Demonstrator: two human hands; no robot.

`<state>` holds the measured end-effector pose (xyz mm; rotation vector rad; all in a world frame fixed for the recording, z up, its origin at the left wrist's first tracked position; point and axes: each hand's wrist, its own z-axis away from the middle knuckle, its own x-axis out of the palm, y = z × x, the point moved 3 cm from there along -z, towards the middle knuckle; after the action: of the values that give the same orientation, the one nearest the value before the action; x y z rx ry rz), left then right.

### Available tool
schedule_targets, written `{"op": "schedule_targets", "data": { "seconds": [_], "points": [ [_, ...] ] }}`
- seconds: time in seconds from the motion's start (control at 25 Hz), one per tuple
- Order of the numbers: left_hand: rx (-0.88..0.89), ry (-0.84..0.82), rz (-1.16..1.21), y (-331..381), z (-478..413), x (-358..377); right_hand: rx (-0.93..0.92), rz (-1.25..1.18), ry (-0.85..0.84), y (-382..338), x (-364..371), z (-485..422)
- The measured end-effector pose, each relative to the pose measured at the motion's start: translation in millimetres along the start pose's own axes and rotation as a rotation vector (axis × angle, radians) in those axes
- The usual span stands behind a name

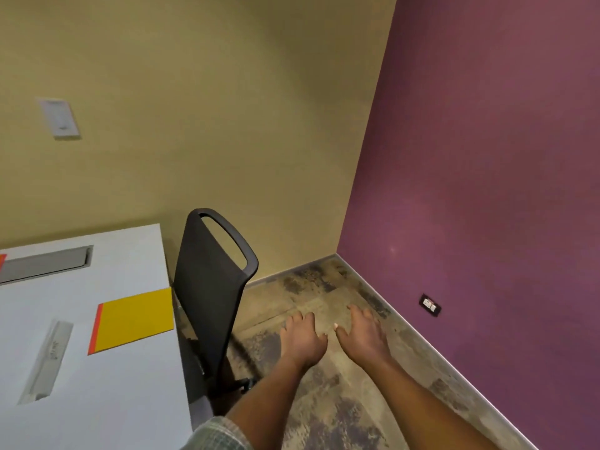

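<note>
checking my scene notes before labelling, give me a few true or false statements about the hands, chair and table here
1. The left hand and right hand hold nothing. True.
2. The left hand grips the chair. False: it hovers over the carpet, apart from the chair.
3. The yellow folder lies on the white table. True.
4. The outlet is set in the white table. False: it is in the purple wall.
</note>
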<state>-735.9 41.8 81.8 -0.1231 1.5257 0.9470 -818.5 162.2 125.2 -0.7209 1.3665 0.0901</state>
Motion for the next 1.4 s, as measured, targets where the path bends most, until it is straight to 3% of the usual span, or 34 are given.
{"op": "schedule_targets", "data": {
  "seconds": [0.52, 0.76, 1.4],
  "points": [
    [-0.178, 0.336, 0.191, -20, -195, -108, -0.382, -0.045, -0.072, -115, 11, -229],
    [-0.372, 0.535, 0.182, -44, -256, -146, -0.594, -0.056, -0.150, -174, 9, -327],
    [-0.947, 0.855, 0.197, -211, -299, -207, -1.184, -0.048, -0.416, -391, 102, -398]
  ]
}}
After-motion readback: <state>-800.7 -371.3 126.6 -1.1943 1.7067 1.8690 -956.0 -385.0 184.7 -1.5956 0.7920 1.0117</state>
